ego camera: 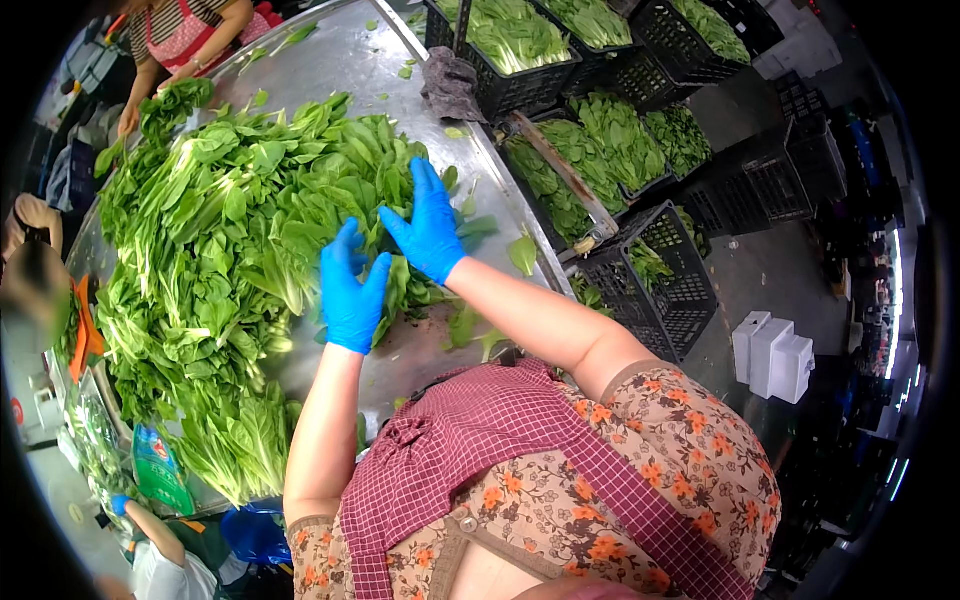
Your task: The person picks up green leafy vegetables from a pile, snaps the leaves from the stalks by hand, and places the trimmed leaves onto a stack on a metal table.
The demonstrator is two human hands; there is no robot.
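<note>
A big heap of leafy greens (217, 217) with pale stems covers much of a metal table (330, 56). My left hand (352, 296), in a blue disposable glove, is at the heap's near right side, its thumb and fingers apart. Just beyond it and to the right, my right hand (429, 229) in a matching glove reaches over the heap's right edge with its fingers spread. Neither hand shows a grip on anything; some leaves lie partly hidden behind them. A loose leaf (523, 255) lies to the right of my right hand.
Black plastic crates (649, 281) filled with greens stand along the table's right side. A dark cloth (452, 84) hangs over the raised table rim. Across the table, a person in a red apron (176, 37) handles greens; another gloved person (169, 555) is at lower left.
</note>
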